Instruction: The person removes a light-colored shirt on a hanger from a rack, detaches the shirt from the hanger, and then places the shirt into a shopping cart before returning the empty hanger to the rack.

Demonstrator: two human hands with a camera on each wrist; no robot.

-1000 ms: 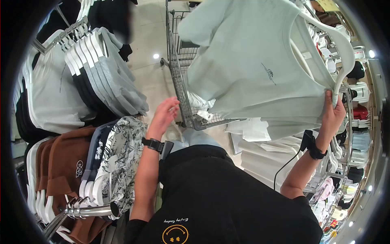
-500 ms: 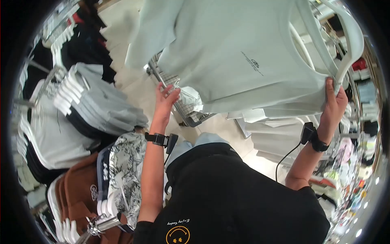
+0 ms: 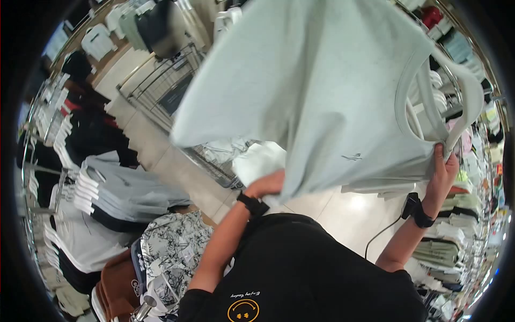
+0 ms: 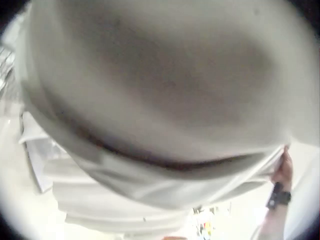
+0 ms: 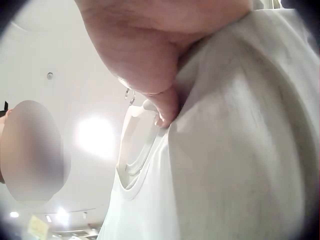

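A pale grey-green T-shirt (image 3: 332,96) on a white hanger (image 3: 472,94) is held up across the head view. The right hand (image 3: 446,173) pinches the shirt and hanger at the shoulder, thumb on the cloth. In the right wrist view this hand (image 5: 145,45) grips the fabric (image 5: 235,135) beside the neckline. My left hand (image 3: 268,183) is at the shirt's lower left edge, its fingers hidden behind the cloth. Blurred fabric (image 4: 165,90) fills most of the left wrist view, so whether those fingers grip it cannot be told.
A wire shopping cart (image 3: 155,91) with white items stands behind the shirt. Grey shirts (image 3: 126,188) and a leaf-patterned shirt (image 3: 174,241) hang at the left. More clothes racks (image 3: 450,241) line the right side. Another person's blurred head (image 5: 35,150) appears in the right wrist view.
The left hand has moved right and down to the shirt, its fingers now out of sight. The shirt's left side has folded and swung. The head view has shifted, showing more of the cart.
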